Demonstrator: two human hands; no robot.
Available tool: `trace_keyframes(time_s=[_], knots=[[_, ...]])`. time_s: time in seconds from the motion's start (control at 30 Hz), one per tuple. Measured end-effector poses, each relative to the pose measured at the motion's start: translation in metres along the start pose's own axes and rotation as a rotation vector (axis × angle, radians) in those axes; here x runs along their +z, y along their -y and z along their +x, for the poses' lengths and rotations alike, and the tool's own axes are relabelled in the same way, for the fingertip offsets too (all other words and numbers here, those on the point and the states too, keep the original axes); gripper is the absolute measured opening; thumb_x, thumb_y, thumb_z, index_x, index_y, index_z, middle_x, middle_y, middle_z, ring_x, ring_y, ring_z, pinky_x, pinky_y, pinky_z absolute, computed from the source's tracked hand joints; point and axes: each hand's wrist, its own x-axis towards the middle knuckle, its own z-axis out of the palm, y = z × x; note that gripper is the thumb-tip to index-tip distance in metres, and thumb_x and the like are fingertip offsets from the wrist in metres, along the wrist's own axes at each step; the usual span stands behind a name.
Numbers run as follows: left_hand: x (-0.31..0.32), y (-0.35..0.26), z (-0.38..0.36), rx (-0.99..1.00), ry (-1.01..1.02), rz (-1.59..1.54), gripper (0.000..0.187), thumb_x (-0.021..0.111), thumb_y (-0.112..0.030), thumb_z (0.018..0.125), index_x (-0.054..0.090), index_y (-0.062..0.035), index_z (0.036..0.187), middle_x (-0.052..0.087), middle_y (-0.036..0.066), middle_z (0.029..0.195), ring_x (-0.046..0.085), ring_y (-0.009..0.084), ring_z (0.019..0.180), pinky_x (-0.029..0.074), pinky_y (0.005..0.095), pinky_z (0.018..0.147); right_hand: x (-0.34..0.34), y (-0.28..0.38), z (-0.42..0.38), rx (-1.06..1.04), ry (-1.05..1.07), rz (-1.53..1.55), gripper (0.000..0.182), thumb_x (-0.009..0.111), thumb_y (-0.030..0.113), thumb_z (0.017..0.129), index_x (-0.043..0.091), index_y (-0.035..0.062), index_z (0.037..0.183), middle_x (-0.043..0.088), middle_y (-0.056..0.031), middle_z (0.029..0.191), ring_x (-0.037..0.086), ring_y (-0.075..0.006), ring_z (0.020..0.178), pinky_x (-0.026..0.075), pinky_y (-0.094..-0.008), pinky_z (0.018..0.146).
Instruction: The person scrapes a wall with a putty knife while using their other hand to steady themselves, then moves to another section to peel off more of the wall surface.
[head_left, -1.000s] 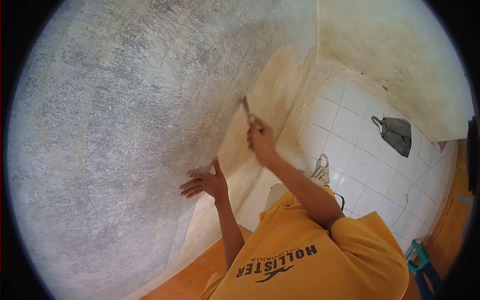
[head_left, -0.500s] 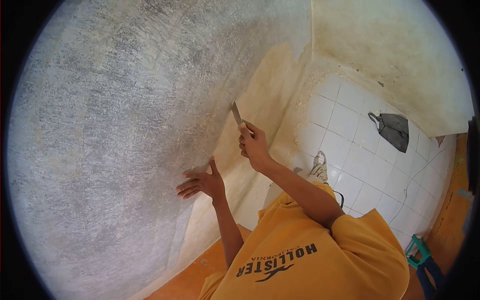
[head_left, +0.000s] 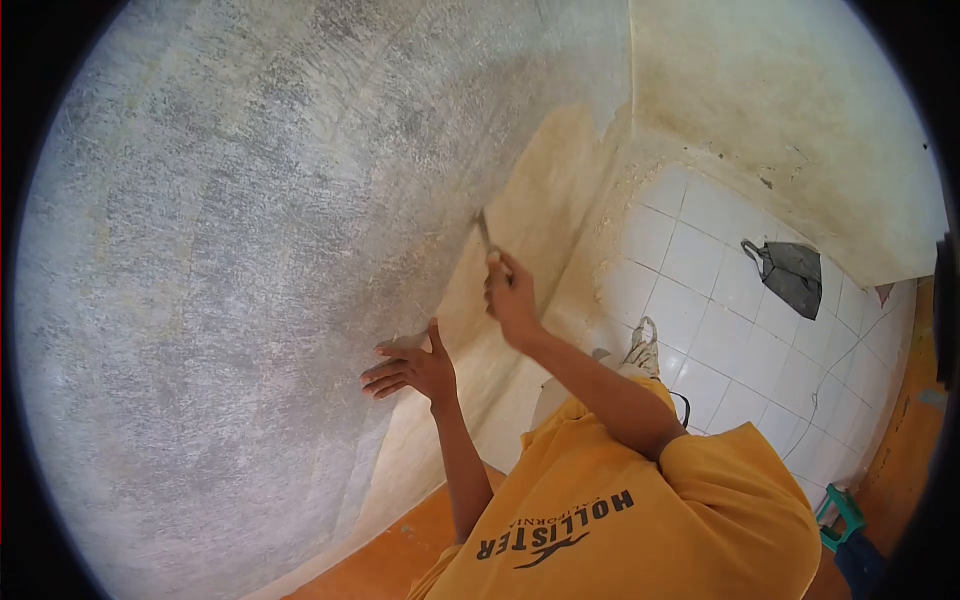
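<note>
My right hand (head_left: 512, 296) is closed round the handle of a scraper (head_left: 484, 230), whose thin blade points up at the wall. The blade tip is at the border between the mottled grey wall coating (head_left: 270, 230) and a smooth beige patch (head_left: 545, 180). Lower and to the left, my left hand (head_left: 422, 372) rests against the wall with its fingers spread, holding nothing. Its thumb points up along the same border.
A dark grey bag (head_left: 792, 280) lies on the white tiled floor (head_left: 735, 345). Near my body is a pale patterned item (head_left: 643, 350). A green-handled tool (head_left: 842, 515) is at the lower right, and a thin cord crosses the tiles.
The scraper blade has turned and now shows narrower, and my right hand has shifted slightly down. My left hand sits slightly farther right in view. The whole view has shifted a little.
</note>
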Motion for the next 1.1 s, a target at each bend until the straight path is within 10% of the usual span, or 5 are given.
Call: trace_keyframes(time_s=[1.1], knots=[[-0.004, -0.005, -0.007, -0.024, 0.021, -0.018, 0.141, 0.061, -0.084, 0.082, -0.025, -0.0024, 0.158, -0.037, 0.051, 0.146, -0.034, 0.0736, 0.132, -0.010, 0.0880, 0.098, -0.019, 0.014, -0.009, 0.080, 0.112, 0.018, 0.046, 0.059, 0.036, 0.106, 0.058, 0.0069, 0.141, 0.050, 0.0036, 0.072, 0.045, -0.0050, 0.056, 0.035, -0.0237, 0.045]])
